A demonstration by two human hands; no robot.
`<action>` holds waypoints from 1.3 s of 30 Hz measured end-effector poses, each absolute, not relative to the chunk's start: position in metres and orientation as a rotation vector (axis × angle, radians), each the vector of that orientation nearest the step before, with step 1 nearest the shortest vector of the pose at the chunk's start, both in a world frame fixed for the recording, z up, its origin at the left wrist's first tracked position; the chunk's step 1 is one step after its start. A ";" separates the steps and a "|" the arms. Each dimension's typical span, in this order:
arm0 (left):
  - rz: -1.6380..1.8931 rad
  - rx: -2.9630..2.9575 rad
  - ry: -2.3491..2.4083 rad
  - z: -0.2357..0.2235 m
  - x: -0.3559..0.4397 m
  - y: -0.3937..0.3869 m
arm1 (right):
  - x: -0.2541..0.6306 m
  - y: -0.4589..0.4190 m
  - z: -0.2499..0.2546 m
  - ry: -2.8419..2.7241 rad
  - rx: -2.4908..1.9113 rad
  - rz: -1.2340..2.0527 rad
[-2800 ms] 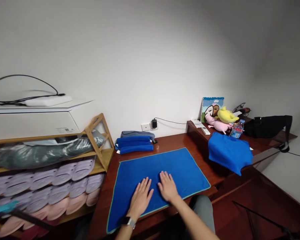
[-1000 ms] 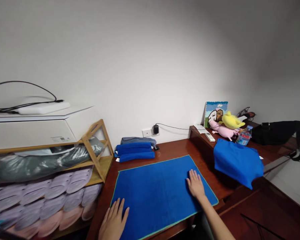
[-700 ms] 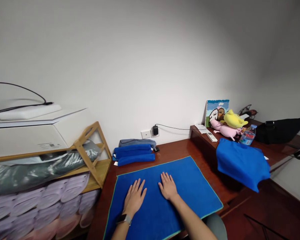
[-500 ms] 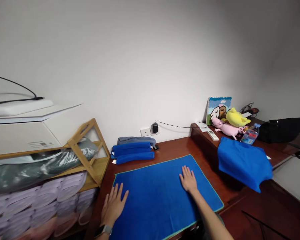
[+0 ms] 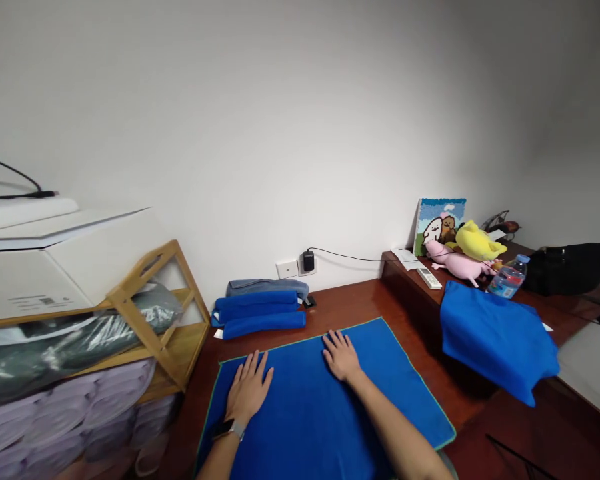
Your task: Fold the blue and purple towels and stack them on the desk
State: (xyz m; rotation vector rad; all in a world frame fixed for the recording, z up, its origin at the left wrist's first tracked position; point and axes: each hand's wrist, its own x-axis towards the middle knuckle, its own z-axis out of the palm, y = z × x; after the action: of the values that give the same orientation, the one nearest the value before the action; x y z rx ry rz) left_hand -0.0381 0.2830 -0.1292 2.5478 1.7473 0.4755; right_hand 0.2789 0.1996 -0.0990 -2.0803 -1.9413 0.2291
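Observation:
A blue cloth (image 5: 300,407) with a green stitched edge lies spread out on the reddish-brown wooden table (image 5: 350,300). My left hand (image 5: 249,390) rests flat on its left part, fingers stretched out, with a watch on the wrist. Palm down near the cloth's far edge, my right hand (image 5: 342,357) is open, its fingers slightly apart. Neither hand holds anything. Beyond the cloth, by the wall, lie rolled or folded blue cloths (image 5: 260,313) and a grey-blue one (image 5: 267,287). The near edge of the spread cloth is out of view.
On the raised ledge to the right are another blue cloth (image 5: 497,340) hanging over its edge, a water bottle (image 5: 510,277), plush toys (image 5: 463,261), and a remote (image 5: 429,277). A wooden shelf (image 5: 147,320) with slippers stands left. A charger (image 5: 308,260) is plugged into the wall.
My left hand has moved right, from the cloth's left edge onto it. My right hand has slid left across the cloth, so the hands are closer together. The view has shifted slightly.

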 end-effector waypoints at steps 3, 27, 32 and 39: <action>0.432 2.479 1.871 -0.147 -0.064 0.296 | 0.290 0.213 -0.109 -1.898 -2.152 0.256; 0.405 2.429 1.976 -0.154 -0.110 0.308 | 0.398 0.168 -0.094 -1.580 -2.413 0.050; 0.425 2.430 1.979 -0.151 -0.108 0.307 | 0.344 0.142 -0.115 -1.748 -2.224 0.180; 0.350 2.350 2.036 -0.134 -0.096 0.300 | 0.434 0.114 -0.101 -1.474 -2.609 0.327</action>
State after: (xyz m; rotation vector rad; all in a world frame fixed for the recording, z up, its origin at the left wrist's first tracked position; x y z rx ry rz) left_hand -0.0961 0.3003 -0.1338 2.3497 2.0359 0.3504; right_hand 0.4345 0.1144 -0.1011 -2.6094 -1.4736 0.3274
